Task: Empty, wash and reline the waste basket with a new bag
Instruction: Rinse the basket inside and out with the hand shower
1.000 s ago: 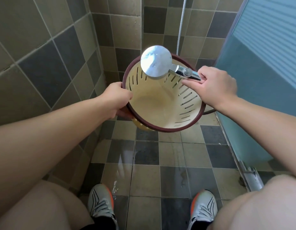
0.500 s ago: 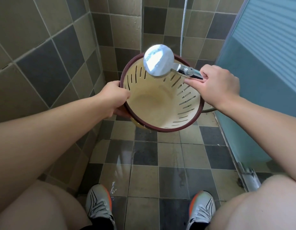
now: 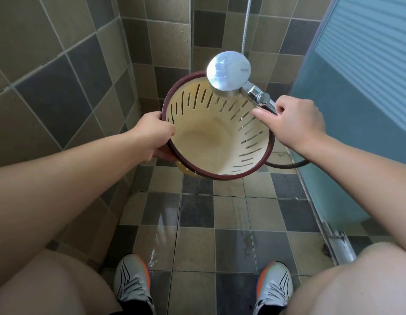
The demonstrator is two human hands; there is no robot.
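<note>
Both hands (image 3: 152, 135) hold basket (image 3: 220, 142) and showerhead (image 3: 229, 72).

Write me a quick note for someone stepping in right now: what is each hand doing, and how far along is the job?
Left hand grips the rim of the waste basket, held tilted above the tiled floor with its opening toward you.
Right hand holds the shower head by its handle, at the basket's far rim.
Done: the basket is empty, with no bag inside. The floor is wet.
Left: finish rinsing, drain, then fit a new bag. No bag is in view.
</note>
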